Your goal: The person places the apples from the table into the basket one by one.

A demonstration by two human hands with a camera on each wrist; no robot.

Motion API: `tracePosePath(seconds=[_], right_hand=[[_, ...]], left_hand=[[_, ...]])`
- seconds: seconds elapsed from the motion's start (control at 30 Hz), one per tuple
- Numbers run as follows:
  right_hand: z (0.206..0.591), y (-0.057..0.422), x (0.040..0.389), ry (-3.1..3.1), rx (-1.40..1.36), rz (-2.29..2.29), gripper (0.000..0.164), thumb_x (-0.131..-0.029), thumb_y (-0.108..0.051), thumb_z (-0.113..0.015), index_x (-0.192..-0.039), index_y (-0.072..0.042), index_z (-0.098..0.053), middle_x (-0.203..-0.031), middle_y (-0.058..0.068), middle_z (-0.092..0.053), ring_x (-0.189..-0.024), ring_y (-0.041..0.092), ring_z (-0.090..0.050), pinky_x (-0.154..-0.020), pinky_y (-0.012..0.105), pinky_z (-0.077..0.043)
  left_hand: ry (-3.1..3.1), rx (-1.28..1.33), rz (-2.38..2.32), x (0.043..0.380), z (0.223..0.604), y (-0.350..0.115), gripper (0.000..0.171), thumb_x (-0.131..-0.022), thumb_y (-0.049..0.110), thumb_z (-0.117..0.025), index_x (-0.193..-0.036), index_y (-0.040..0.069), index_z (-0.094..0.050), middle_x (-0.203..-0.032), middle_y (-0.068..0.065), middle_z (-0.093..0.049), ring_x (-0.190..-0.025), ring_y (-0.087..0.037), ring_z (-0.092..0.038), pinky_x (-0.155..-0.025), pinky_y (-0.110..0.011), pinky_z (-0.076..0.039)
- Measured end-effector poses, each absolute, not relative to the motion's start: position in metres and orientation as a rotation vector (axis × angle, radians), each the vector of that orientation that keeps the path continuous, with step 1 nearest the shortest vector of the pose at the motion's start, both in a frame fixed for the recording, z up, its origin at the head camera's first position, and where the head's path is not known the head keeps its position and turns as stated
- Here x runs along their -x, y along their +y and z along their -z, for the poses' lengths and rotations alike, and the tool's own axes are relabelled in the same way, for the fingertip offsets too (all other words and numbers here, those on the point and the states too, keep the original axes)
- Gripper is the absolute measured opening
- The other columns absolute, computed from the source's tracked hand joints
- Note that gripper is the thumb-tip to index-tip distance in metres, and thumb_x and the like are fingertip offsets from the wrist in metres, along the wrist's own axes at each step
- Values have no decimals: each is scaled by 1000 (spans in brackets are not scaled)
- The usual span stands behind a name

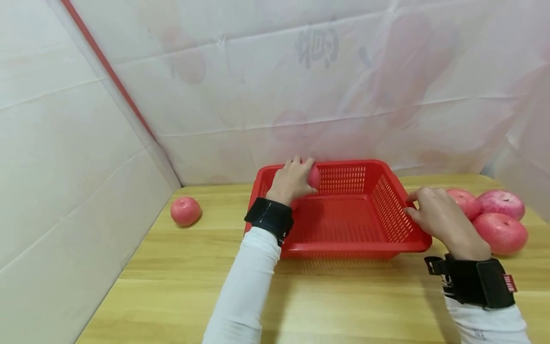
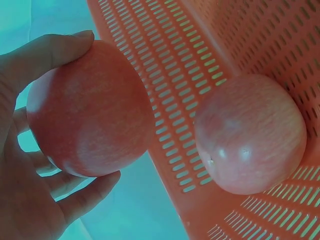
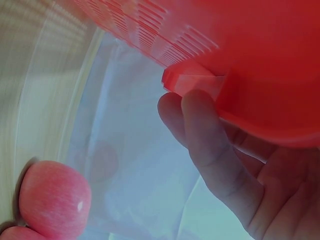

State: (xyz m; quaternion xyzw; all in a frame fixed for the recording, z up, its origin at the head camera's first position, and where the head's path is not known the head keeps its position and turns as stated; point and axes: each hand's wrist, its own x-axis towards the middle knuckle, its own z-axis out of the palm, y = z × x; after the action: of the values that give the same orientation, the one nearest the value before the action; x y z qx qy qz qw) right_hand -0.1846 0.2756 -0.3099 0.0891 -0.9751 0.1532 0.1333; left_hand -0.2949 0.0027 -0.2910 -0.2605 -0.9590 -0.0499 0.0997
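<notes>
My left hand (image 1: 292, 180) holds a red apple (image 2: 92, 107) between thumb and fingers, up at the back left of a red plastic basket (image 1: 352, 247). Inside the basket, a second apple (image 2: 250, 134) lies against the slotted walls in the left wrist view; the left hand and wrist mostly hide it in the head view. At the basket's right end, my right hand (image 1: 442, 217) grips the rim, with fingers curled under the edge (image 3: 200, 82) in the right wrist view. The basket tilts, its near side standing over the tabletop.
One apple (image 1: 185, 211) sits alone on the wooden table (image 1: 172, 286) at the left. Beyond the right hand, several apples (image 1: 500, 232) are grouped close together. White sheeting (image 1: 240, 105) walls off the back and sides.
</notes>
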Motion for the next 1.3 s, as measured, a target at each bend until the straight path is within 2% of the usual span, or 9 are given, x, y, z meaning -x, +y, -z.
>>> tracePosePath(seconds=[0.63, 0.93, 1.3], right_hand=[[314, 274, 186, -2826, -242, -453, 12, -77, -2, -60, -85, 5, -65, -60, 6, -56, -49, 15, -46, -43, 30, -43], [313, 272, 189, -2819, -242, -462, 13, -76, -2, -60, -85, 5, -66, -60, 6, -56, -50, 15, -46, -43, 30, -43], [312, 273, 189, -2817, -240, -446, 10, -76, -2, -60, -82, 2, -66, -60, 5, -54, -51, 16, -46, -44, 31, -42]], left_hand=[[-2844, 809, 158, 303, 301, 16, 70, -71, 40, -72, -130, 20, -40, -118, -7, -47, -103, -21, -41, -76, -39, -51], [-2900, 804, 123, 309, 306, 17, 71, -71, 38, -72, -133, 23, -41, -122, -7, -45, -106, -21, -40, -79, -39, -50], [-2945, 794, 203, 311, 315, 16, 74, -69, 37, -75, -134, 22, -41, -122, -8, -44, -107, -22, -40, -83, -41, -49]])
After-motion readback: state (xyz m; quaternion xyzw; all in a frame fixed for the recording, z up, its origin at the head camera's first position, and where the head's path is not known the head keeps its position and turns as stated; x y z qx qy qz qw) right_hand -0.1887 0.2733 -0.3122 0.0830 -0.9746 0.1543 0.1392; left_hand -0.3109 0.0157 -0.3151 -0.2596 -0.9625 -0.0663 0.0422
